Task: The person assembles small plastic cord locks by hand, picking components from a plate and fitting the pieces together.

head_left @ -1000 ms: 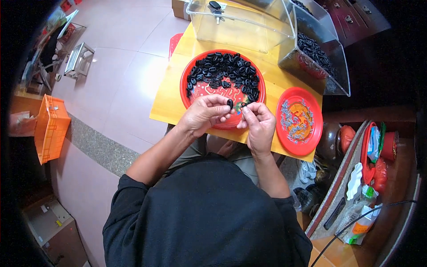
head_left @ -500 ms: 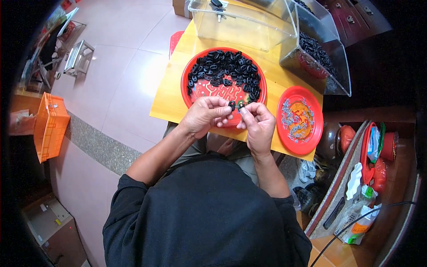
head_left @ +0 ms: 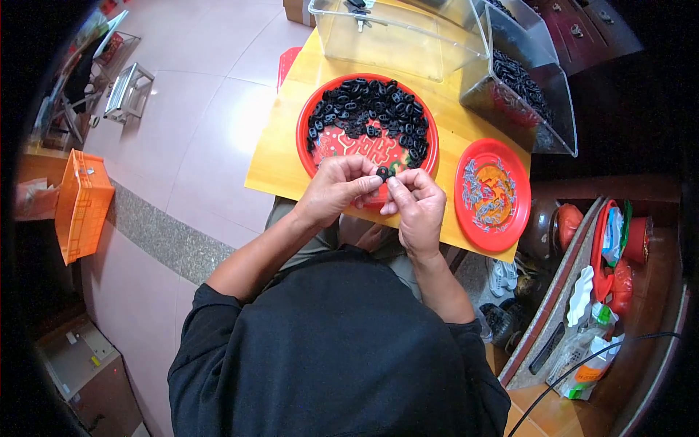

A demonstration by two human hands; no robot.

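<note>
Both sets of fingertips are pinched together on a small black plastic piece (head_left: 382, 173), the left hand (head_left: 336, 188) from one side and the right hand (head_left: 416, 202) from the other, thumbs nearly touching. The piece hangs just over the near rim of the large red bowl (head_left: 312, 156), which holds a heap of similar black pieces (head_left: 371, 109). Right of that bowl sits a smaller red plate (head_left: 523, 211) with small silver-grey parts (head_left: 482, 191). Beyond the bowl stand two clear plastic boxes (head_left: 393, 44), the right one holding more black pieces. Nothing blocks the hands. Against a second ago, the hands sit slightly closer together at the same spot by the bowl's rim.
</note>
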